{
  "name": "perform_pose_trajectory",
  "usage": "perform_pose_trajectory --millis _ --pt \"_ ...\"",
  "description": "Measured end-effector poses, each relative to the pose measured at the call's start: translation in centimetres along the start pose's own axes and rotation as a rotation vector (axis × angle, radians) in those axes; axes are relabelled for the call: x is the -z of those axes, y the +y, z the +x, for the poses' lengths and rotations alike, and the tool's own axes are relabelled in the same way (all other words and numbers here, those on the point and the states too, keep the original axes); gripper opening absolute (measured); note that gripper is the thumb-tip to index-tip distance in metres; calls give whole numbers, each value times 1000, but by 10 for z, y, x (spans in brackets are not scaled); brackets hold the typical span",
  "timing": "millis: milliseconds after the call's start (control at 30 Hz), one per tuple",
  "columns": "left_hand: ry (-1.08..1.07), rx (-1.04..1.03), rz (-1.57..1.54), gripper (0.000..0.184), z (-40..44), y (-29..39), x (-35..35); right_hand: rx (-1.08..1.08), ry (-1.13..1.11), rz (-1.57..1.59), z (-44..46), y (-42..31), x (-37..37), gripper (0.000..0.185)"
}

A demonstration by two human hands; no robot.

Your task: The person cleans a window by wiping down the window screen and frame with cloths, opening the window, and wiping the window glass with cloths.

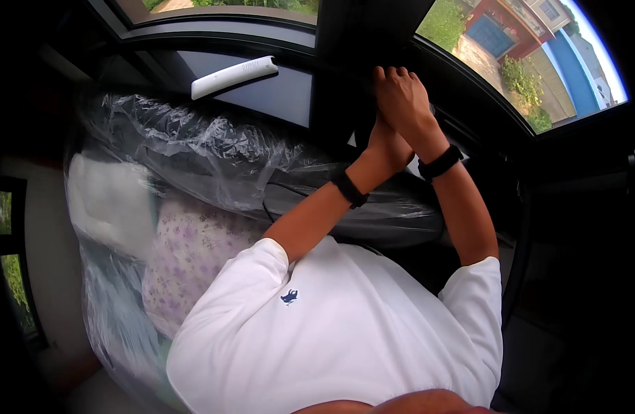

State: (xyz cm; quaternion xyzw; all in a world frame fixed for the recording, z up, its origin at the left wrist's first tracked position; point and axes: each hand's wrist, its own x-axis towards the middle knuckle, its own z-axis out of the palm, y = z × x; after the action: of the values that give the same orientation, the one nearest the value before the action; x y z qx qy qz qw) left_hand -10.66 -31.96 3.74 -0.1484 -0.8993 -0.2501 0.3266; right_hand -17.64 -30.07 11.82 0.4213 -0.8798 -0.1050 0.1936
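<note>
Held out in front, my right hand lies across my left hand, and the two touch. The fingers of my right hand are pressed together and bent; what they close on is hidden. Little more than the wrist side of my left hand shows, with its fingers covered by the right one. Each wrist wears a black band. Left of the hands, a long white device rests beside a flat grey panel under the window.
Clear plastic wraps a long padded edge below the hands. A floral cloth and a white padded item lie under plastic at the left. Window frames border the far side. A thin black cable runs near my left forearm.
</note>
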Motion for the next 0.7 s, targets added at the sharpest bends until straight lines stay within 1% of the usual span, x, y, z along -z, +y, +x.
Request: perform_pose_trajectory --millis 33,67,133,167,200,233,267,300,333,400,433,467,500,533,567,600,633,667,700 --pt "-74 -33 117 41 -7 -14 -3 93 74 0 7 -9 1 21" --pt "-72 -34 117 41 -8 -18 8 92 74 -2 11 -14 0 21" --pt "-203 -9 256 38 -4 -26 34 63 153 166 19 -16 0 24" --pt "-241 78 111 33 2 -30 52 74 57 186 22 -12 6 25" --pt "-282 165 -35 30 6 -36 65 55 58 180 23 -10 7 25" --pt "-291 150 -41 30 6 -42 67 8 34 264 23 -7 7 28" --pt "-232 127 -69 26 6 -47 66 -36 10 349 20 -3 6 32" --pt "-171 109 -96 23 7 -50 63 -61 23 372 15 3 2 30" --pt "-175 105 -101 23 9 -50 56 -67 20 372 6 10 -4 30" --pt "-218 8 57 19 16 -48 39 -135 33 334 -13 30 -13 30" --pt "-184 49 -1 19 17 -42 26 -188 3 319 -26 36 -1 33" --pt "-91 5 71 22 16 -34 15 -275 -56 293 -38 37 13 37" --pt "-150 -24 40 26 17 -25 15 -331 -84 252 -48 41 15 32" --pt "-210 -53 9 32 15 -16 18 -382 -141 252 -56 48 18 34" --pt "-210 -43 19 32 11 -13 15 -429 -185 250 -62 53 21 34" --pt "-190 26 -51 43 9 -10 13 -480 -228 247 -64 55 25 34" --pt "-168 89 -124 56 8 -10 10 -477 -222 250 -60 54 28 34" --pt "-172 81 -122 56 8 -15 9 -420 -207 202 -58 51 31 37" --pt "-122 106 -43 58 9 -24 9 -380 -193 154 -57 48 34 40"
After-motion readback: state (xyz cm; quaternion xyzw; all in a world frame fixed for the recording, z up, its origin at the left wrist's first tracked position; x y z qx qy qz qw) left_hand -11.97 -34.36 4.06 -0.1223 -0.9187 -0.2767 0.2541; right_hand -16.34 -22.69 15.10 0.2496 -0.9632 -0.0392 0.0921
